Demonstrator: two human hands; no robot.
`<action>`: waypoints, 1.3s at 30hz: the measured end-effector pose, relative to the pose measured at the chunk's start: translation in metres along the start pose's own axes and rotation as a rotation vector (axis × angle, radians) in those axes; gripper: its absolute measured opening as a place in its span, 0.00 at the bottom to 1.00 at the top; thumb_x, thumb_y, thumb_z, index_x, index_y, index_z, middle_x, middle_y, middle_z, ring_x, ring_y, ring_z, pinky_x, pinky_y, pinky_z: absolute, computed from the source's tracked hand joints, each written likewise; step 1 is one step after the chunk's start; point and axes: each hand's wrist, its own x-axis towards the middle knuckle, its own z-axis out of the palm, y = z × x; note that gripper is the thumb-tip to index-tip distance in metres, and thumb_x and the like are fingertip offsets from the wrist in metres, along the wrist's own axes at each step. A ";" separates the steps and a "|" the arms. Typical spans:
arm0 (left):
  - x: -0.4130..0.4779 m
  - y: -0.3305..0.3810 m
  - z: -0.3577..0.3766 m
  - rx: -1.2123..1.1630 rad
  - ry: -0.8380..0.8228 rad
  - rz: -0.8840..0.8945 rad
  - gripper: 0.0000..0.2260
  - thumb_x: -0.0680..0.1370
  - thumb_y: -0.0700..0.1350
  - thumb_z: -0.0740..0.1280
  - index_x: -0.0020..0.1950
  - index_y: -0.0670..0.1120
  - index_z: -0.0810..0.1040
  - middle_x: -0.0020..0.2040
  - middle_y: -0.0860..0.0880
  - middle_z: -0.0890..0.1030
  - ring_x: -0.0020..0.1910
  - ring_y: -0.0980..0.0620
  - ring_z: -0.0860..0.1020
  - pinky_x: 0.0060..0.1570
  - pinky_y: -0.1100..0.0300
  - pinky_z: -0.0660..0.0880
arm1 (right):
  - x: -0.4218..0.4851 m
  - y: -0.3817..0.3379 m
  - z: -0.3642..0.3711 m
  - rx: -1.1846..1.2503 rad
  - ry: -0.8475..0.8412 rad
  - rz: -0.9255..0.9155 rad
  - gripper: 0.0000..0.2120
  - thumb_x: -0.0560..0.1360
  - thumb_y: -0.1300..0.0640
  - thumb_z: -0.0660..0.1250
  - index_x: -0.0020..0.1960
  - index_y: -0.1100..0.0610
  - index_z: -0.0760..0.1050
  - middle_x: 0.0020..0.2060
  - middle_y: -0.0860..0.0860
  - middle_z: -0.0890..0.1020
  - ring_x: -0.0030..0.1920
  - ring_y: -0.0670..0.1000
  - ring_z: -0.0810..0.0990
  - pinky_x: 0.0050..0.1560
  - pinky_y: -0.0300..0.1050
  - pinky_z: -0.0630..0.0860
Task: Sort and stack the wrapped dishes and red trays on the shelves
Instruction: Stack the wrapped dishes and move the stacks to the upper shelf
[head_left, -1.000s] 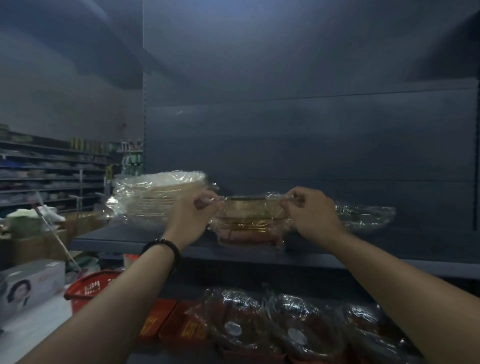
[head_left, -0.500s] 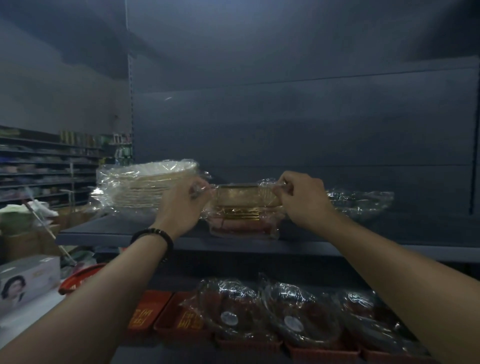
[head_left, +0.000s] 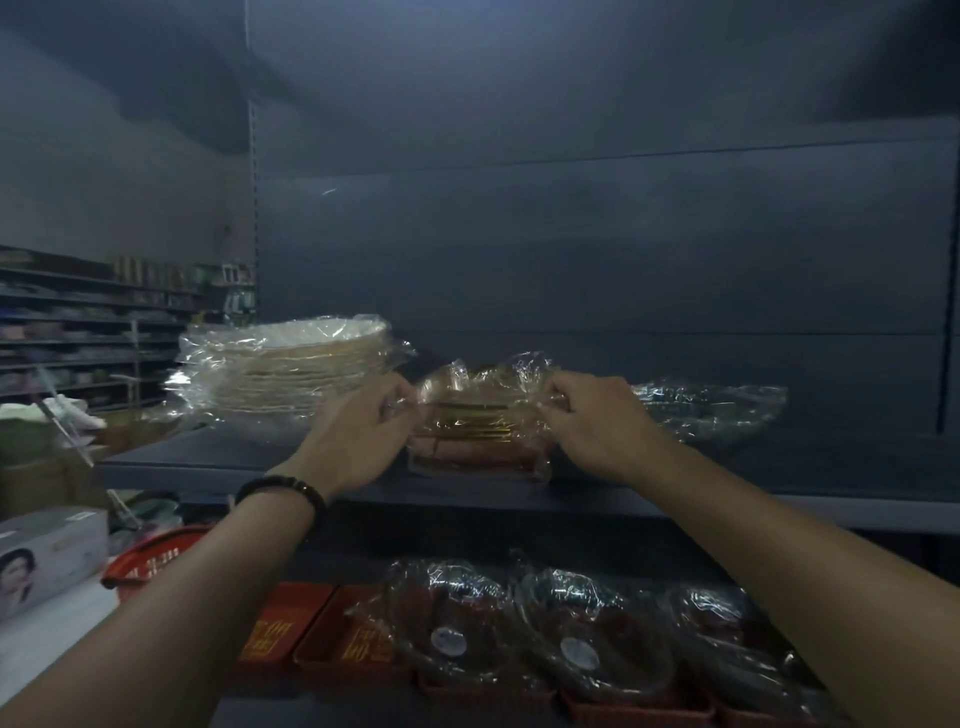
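A plastic-wrapped amber and gold dish stack (head_left: 480, 431) stands on the dark upper shelf (head_left: 218, 460). My left hand (head_left: 358, 431) pinches its wrap at the left side, and my right hand (head_left: 592, 421) pinches the wrap at the right side. To the left stands a tall wrapped stack of pale plates (head_left: 291, 369). A flat wrapped clear dish (head_left: 717, 410) lies to the right. On the lower shelf, red trays (head_left: 322, 634) sit beside several wrapped dark dishes (head_left: 587, 639).
A red basket (head_left: 150, 561) and a white box with a printed picture (head_left: 47, 556) sit at lower left. Cardboard boxes (head_left: 47, 467) and distant store shelving (head_left: 88, 332) fill the left background. The grey back panel (head_left: 597, 249) closes the shelf behind.
The wrap above the amber dishes is now pulled up and bunched between my fingers. My hands stay at the same sides of the stack, and the view has shifted slightly.
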 end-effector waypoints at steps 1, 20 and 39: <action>-0.003 0.000 0.001 -0.007 -0.013 -0.011 0.09 0.81 0.60 0.65 0.51 0.56 0.78 0.46 0.51 0.85 0.48 0.50 0.82 0.54 0.50 0.77 | -0.002 0.000 0.001 0.000 -0.022 0.004 0.11 0.84 0.46 0.62 0.48 0.51 0.76 0.45 0.51 0.81 0.44 0.52 0.77 0.42 0.47 0.68; -0.140 0.095 0.073 -0.149 0.243 0.121 0.08 0.78 0.46 0.72 0.54 0.54 0.77 0.53 0.57 0.79 0.54 0.56 0.78 0.53 0.58 0.77 | -0.162 0.049 -0.037 0.233 0.117 0.018 0.04 0.82 0.51 0.68 0.55 0.46 0.81 0.47 0.38 0.83 0.50 0.38 0.81 0.50 0.37 0.77; -0.177 0.174 0.348 -0.386 -0.510 0.056 0.02 0.81 0.54 0.70 0.50 0.62 0.79 0.48 0.66 0.82 0.51 0.69 0.79 0.47 0.68 0.75 | -0.265 0.313 0.027 -0.070 0.298 0.653 0.18 0.79 0.53 0.71 0.67 0.45 0.74 0.53 0.51 0.84 0.50 0.54 0.84 0.44 0.48 0.79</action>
